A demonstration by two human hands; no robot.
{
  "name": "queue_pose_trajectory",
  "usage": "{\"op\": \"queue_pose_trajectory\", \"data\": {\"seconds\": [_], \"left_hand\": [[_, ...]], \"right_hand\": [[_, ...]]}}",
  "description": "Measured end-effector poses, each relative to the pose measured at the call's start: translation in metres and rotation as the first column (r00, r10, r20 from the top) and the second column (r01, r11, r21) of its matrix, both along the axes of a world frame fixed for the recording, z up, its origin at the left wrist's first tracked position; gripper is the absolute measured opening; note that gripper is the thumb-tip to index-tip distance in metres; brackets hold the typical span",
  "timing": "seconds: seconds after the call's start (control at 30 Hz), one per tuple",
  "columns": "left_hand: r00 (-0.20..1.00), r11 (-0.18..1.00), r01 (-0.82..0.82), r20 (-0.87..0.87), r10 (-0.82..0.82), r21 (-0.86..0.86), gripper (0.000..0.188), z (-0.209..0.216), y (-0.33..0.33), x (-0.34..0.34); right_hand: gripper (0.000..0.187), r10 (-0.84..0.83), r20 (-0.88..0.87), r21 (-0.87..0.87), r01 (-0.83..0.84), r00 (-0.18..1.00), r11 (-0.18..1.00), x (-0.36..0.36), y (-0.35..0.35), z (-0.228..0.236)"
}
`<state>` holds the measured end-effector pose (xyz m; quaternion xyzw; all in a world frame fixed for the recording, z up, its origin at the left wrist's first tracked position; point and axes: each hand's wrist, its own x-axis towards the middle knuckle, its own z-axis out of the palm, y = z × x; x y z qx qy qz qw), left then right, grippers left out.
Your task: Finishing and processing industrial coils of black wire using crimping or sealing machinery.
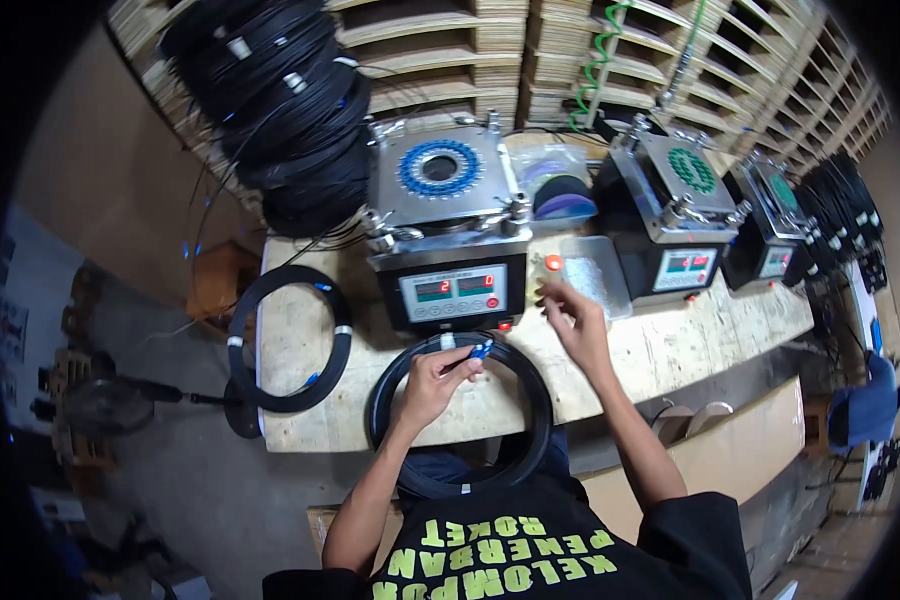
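My left hand (438, 388) is closed in a pinch on a small blue cable connector (481, 350) with pale tips. It is held over a black cable coil (542, 400), bound with white bands, that overhangs the table's near edge. To the right, my right hand (576, 318) is raised over the table, nearest a round orange button (554, 262) and a clear tray (598, 272). Its fingers are bent and smeared, so whether they hold anything is unclear. Behind the coil stands a metal-topped machine (440, 225) carrying a ring of blue connectors (440, 168).
Another black cable coil (238, 345) lies at the table's left. Behind it rises a tall stack of black cable coils (280, 110). Two similar machines (685, 210) with green rings stand to the right. Polishing-film-like discs (562, 198) lie between machines. Wooden pallets (610, 60) line the back.
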<state>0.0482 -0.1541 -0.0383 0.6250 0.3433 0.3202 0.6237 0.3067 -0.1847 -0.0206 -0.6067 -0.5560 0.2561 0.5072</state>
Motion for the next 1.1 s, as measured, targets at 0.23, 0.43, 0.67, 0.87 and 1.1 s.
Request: {"op": "queue_pose_trajectory", "data": {"seconds": [0.23, 0.43, 0.67, 0.87, 1.1], "left_hand": [[0.993, 0.999, 0.04, -0.115, -0.039, 0.008, 0.025, 0.002, -0.001, -0.005], [0.997, 0.999, -0.018, -0.077, 0.014, -0.047, 0.025, -0.002, -0.005, -0.009], [0.998, 0.997, -0.024, -0.066, 0.02, -0.068, 0.024, -0.013, -0.005, -0.006], [0.998, 0.996, -0.04, -0.056, 0.036, -0.074, 0.024, -0.011, -0.006, -0.007], [0.997, 0.998, -0.018, -0.073, 0.013, -0.067, 0.024, -0.009, -0.006, -0.003]], "right_hand": [[0.029, -0.024, 0.51, -0.31, 0.21, 0.86, 0.927, 0.124, 0.03, -0.061], [0.018, 0.06, 0.637, -0.385, 0.251, 0.768, 0.888, 0.112, 0.032, -0.084], [0.017, 0.095, 0.462, -0.28, 0.043, 0.882, 0.959, 0.138, 0.039, -0.107], [0.013, 0.025, 0.358, -0.314, 0.095, 0.934, 0.945, 0.13, 0.036, -0.08], [0.014, 0.047, 0.353, -0.261, 0.05, 0.934, 0.964, 0.137, 0.03, -0.075]]}}
